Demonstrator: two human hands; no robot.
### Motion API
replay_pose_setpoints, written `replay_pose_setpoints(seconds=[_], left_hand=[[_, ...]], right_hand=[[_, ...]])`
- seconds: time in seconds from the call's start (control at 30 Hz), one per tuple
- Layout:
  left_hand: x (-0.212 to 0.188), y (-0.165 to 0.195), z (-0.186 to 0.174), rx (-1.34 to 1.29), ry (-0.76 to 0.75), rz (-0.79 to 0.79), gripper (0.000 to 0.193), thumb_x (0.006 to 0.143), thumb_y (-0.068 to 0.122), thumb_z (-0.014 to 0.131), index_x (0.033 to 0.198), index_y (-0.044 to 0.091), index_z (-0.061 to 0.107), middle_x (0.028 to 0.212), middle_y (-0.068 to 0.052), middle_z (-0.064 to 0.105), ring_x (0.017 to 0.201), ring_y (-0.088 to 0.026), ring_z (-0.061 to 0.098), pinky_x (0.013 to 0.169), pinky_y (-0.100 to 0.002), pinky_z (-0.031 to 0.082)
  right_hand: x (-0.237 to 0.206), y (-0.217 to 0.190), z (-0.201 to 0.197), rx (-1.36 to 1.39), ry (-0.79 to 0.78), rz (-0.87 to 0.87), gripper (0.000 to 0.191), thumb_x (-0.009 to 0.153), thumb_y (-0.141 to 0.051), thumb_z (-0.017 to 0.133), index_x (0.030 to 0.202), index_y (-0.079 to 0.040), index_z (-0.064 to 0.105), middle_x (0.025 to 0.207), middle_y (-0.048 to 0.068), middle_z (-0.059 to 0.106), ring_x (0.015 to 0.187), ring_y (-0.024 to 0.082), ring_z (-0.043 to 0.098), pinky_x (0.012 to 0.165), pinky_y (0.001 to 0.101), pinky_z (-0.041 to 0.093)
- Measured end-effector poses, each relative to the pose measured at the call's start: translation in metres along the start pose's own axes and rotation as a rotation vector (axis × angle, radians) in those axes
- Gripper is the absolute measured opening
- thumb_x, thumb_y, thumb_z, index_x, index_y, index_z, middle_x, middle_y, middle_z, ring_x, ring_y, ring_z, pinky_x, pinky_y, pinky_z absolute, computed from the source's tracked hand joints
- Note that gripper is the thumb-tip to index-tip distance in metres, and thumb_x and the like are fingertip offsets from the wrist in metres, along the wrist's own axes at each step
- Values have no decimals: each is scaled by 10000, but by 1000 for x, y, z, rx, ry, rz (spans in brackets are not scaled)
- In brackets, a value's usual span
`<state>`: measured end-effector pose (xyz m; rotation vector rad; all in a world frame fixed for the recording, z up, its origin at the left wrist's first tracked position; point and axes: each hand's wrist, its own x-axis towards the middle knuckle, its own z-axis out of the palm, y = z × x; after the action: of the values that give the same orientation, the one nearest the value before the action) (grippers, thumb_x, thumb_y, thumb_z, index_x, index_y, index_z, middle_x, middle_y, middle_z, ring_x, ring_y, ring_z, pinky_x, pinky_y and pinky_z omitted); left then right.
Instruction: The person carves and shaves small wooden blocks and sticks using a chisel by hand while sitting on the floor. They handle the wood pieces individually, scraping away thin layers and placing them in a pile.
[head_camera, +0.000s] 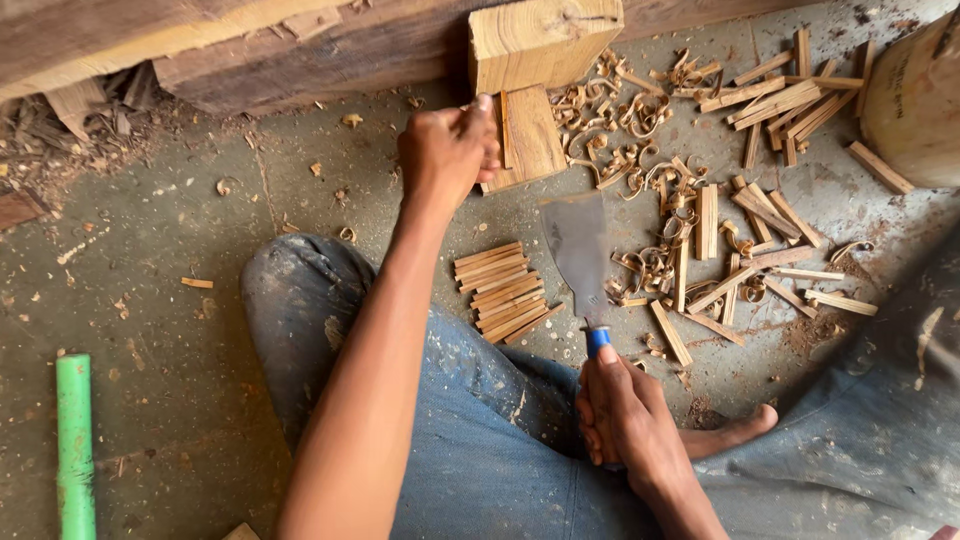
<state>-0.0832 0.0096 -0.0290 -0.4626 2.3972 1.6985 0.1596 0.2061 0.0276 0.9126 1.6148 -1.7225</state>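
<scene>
The left hand (447, 150) is clenched around a thin strip of pale wood (504, 128), holding it upright against a flat rectangular wooden block (532, 135) that lies on the grey concrete floor (180, 300). The right hand (620, 415) grips the blue-collared handle of a broad flat steel blade (575, 250), poised just beside a neat stack of short cut sticks (505, 292). Curled shavings (640, 180) litter the floor nearby.
</scene>
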Motion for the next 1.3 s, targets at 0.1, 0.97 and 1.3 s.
replay_pose_setpoints(seconds=[0.1,0.97,1.3], left_hand=[[-47,-1,-21,305,48,383,262,1058,256,607,993,42,744,927,-85,801,794,-194,792,713,-361,641],[-85,-24,-20,845,-397,731,789,1060,537,432,1595,-20,267,1684,-225,118,1551,-432,110,1263,-523,157],[-100,-14,-20,251,-50,471,493,1014,331,590,1392,16,562,1421,-202,593,1261,-346,624,1026,-438,505]], right_hand=[[2,-6,9,-59,-18,25,583,989,-549,405,768,-19,511,537,77,474,372,185,452,341,325,385],[86,-71,48,-119,-80,-65,545,1040,-519,409,810,-40,528,509,41,426,353,154,361,330,335,273],[35,-40,-1,55,-101,-204,585,1045,-549,466,649,-138,337,523,-15,279,395,123,266,361,314,197]])
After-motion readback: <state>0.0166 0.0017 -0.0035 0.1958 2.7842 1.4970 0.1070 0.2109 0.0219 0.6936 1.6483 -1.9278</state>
